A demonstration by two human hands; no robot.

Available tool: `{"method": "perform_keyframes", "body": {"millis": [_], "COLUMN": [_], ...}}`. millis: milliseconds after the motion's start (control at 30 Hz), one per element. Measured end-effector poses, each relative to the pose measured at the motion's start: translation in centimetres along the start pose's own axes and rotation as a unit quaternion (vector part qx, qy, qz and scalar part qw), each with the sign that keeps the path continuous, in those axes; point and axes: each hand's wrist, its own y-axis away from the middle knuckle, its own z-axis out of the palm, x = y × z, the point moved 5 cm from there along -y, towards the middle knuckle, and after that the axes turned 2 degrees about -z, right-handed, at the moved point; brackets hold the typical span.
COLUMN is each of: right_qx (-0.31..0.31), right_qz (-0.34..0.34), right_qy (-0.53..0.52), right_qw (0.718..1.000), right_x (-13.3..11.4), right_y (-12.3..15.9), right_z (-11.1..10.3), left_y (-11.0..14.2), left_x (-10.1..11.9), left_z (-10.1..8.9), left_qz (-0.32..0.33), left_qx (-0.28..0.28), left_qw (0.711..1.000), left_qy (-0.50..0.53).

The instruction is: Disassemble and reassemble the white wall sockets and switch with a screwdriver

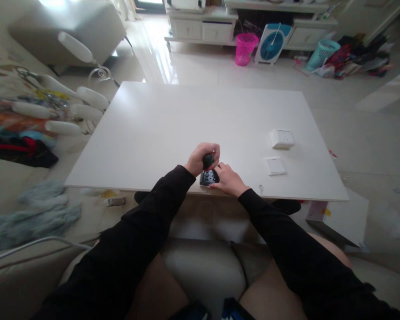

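Note:
My left hand (198, 156) is closed around the dark handle of what looks like a screwdriver (208, 161), with a bit of red low on it. The tool points down, and its tip is hidden. Under it, by the near edge of the white table, lies a black part with pale metal pieces (207, 177), apparently the back of a wall switch or socket. My right hand (231, 179) grips this part from the right side, thumb in front and fingers behind. To the right are a white socket on a box (283, 138) and a flat white plate (276, 166).
A small clear or metallic bit (261, 189) lies near the front edge of the table (186, 111). A lamp with white shades (92, 97) stands off the left edge. Across the floor are a pink basket (246, 49) and a blue fan (272, 43).

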Motion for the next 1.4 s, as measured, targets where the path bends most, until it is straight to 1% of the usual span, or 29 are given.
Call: {"method": "perform_keyframes", "body": {"millis": [33, 67, 100, 133, 233, 300, 400, 433, 467, 500, 567, 600, 667, 767, 800, 833, 867, 933, 1067, 1133, 1200, 1267, 1333, 1400], "right_qx": [0.002, 0.003, 0.003, 0.004, 0.001, -0.002, -0.004, -0.004, -0.003, -0.003, -0.001, -0.001, 0.0, -0.001, -0.003, -0.004, -0.005, -0.005, 0.002, 0.003, 0.003, 0.004, 0.003, 0.001], "right_qz": [-0.001, -0.001, -0.002, -0.003, -0.005, -0.002, 0.001, 0.001, 0.0, -0.001, -0.003, -0.005, -0.008, -0.006, -0.005, -0.005, -0.005, -0.005, -0.003, -0.002, -0.004, -0.005, -0.006, -0.007], "right_qy": [-0.002, -0.003, -0.004, -0.004, 0.001, 0.005, 0.007, 0.007, 0.007, 0.007, 0.005, 0.004, 0.002, 0.0, 0.0, -0.001, 0.0, 0.004, 0.011, 0.01, 0.007, 0.004, 0.004, 0.002], "right_qw": [1.0, 1.0, 1.0, 1.0, 1.0, 1.0, 1.0, 1.0, 1.0, 1.0, 1.0, 1.0, 1.0, 1.0, 1.0, 1.0, 1.0, 1.0, 1.0, 1.0, 1.0, 1.0, 1.0, 1.0], "right_x": [0.0, 0.0, 0.0, 0.0, 0.0, 0.0, -0.1, -0.1, -0.1, -0.1, 0.0, 0.0, 0.0, 0.0, 0.0, 0.0, 0.0, -0.1, -0.1, -0.1, -0.1, -0.1, 0.0, 0.0], "right_y": [0.0, 0.0, 0.0, 0.0, 0.0, 0.0, 0.1, 0.1, 0.1, 0.1, 0.1, 0.1, 0.0, 0.0, 0.0, 0.0, 0.1, 0.1, 0.1, 0.1, 0.0, 0.0, 0.0, 0.0], "right_z": [0.0, 0.0, 0.0, 0.0, 0.0, -0.1, -0.1, -0.1, -0.1, -0.1, -0.1, -0.1, -0.1, -0.1, -0.2, -0.2, -0.2, -0.1, -0.1, -0.1, -0.1, -0.1, -0.1, -0.1], "left_y": [-0.1, -0.1, -0.2, -0.2, -0.3, -0.1, 0.4, 0.6, 0.8, 0.9, 1.0, 1.0, 0.7, 0.2, 0.1, 0.0, -0.1, -0.2, 0.2, 0.5, 0.7, 0.7, 0.4, -0.2], "left_x": [0.0, 0.2, 0.4, 0.6, 0.9, 0.9, 0.8, 0.8, 0.8, 0.8, 0.7, 0.7, 0.5, 0.2, 0.2, 0.3, 0.4, 0.6, 0.8, 0.9, 1.1, 1.2, 1.0, 0.6], "left_z": [0.3, 0.3, 0.1, -0.2, -1.0, -1.4, -1.6, -1.5, -1.3, -1.2, -0.8, -0.7, -0.5, -0.2, -0.3, -0.4, -0.6, -1.1, -1.9, -1.8, -1.4, -1.1, -0.9, -0.8], "left_qz": [-0.015, -0.021, -0.018, -0.009, 0.017, 0.025, 0.033, 0.037, 0.042, 0.047, 0.056, 0.056, 0.035, -0.018, -0.021, -0.015, -0.002, 0.023, 0.042, 0.039, 0.04, 0.051, 0.052, 0.022], "left_qx": [-0.046, -0.07, -0.073, -0.062, 0.001, 0.066, 0.192, 0.223, 0.244, 0.253, 0.241, 0.223, 0.159, 0.034, 0.01, 0.002, 0.006, 0.041, 0.167, 0.202, 0.21, 0.206, 0.183, 0.137], "left_qw": [0.999, 0.997, 0.997, 0.998, 1.0, 0.997, 0.978, 0.971, 0.966, 0.963, 0.966, 0.97, 0.986, 0.999, 1.0, 1.0, 1.0, 0.999, 0.983, 0.975, 0.972, 0.973, 0.98, 0.99], "left_qy": [0.003, 0.007, 0.012, 0.018, 0.004, -0.033, -0.069, -0.072, -0.074, -0.076, -0.079, -0.073, -0.047, -0.014, -0.009, -0.007, -0.008, -0.02, -0.064, -0.082, -0.093, -0.087, -0.061, -0.034]}}
